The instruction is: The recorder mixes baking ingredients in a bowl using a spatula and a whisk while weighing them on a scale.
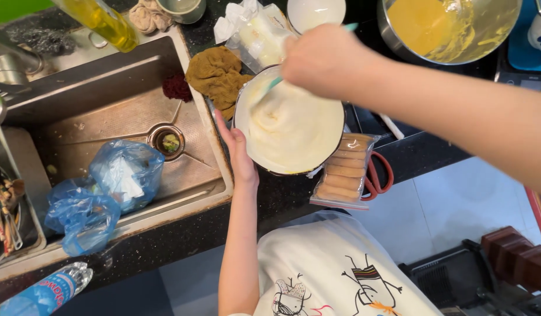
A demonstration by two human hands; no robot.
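A round bowl (336, 140) full of white cream (291, 126) stands on the dark counter beside the sink. My left hand (238, 155) presses flat against the bowl's left side, fingers pointing up. My right hand (323, 58) hovers over the bowl's top edge, gripping a teal-handled stirring tool (270, 86) whose end dips into the cream. A clear packet of ladyfinger biscuits (343, 169) lies against the bowl's right side.
A steel sink (194, 169) holds blue plastic bags (103, 190). A brown cloth (217, 76), a metal bowl of yellow batter (452, 26), red-handled scissors (380, 175), an oil bottle (103, 20) and a water bottle (45, 292) lie around.
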